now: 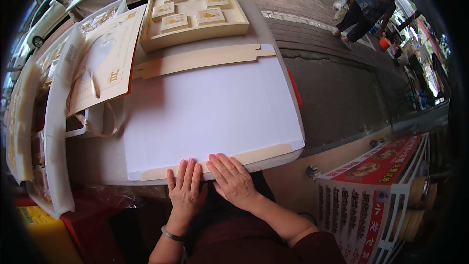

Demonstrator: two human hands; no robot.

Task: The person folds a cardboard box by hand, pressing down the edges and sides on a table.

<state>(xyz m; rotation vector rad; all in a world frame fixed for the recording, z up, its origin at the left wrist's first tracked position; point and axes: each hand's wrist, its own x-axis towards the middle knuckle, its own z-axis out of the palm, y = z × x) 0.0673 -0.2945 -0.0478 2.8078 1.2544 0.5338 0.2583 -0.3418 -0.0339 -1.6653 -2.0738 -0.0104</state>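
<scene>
A large white sheet of card (210, 102) lies flat on the table, its inner side up. Along its near edge runs a folded cream strip (266, 153), and a second cream flap (200, 61) with a stepped end crosses the far side. My left hand (184, 188) rests on the near strip, fingers stretched and pressed down over the edge. Close beside it on the right, my right hand (232, 178) lies on the same strip with its fingers straight. Neither hand grasps anything; both thumbs point inward, below the edge.
At the back a cream tray box (195, 34) holds several small square boxes. A cream printed bag (105, 61) with ribbon handles leans on white plastic trays (61, 117) of packaged goods at left. A menu stand (371, 181) stands at right; a person (369, 10) walks beyond.
</scene>
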